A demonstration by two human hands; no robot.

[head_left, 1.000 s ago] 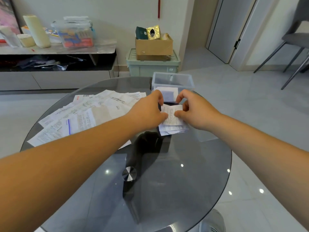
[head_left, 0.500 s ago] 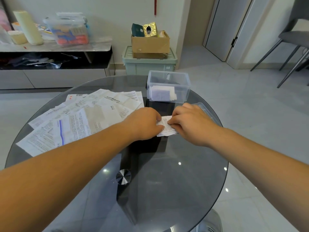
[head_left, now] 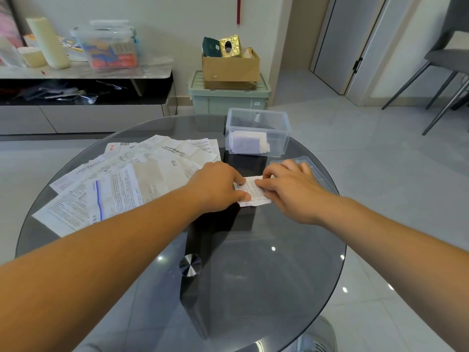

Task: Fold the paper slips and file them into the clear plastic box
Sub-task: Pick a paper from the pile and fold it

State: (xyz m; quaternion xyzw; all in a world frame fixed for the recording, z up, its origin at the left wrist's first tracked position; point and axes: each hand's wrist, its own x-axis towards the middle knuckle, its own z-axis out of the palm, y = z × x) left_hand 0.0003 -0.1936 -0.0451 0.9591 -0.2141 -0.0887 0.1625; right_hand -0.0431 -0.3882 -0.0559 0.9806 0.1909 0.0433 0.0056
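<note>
A small folded paper slip lies flat on the round glass table, between my two hands. My left hand presses its left edge with fingertip and thumb. My right hand presses its right side with the forefinger laid across it. Behind them stands the clear plastic box, lidless, with a few folded slips inside. A fanned pile of unfolded paper slips covers the table's left half.
The box's clear lid lies flat at the table's right edge, partly under my right hand. Beyond the table are a green bin with a cardboard box, a low cabinet at left and a chair at right.
Both hands brought the slip down from mid-air onto the glass and now press it flat. The view has dipped slightly, so the box shows further up the table.
</note>
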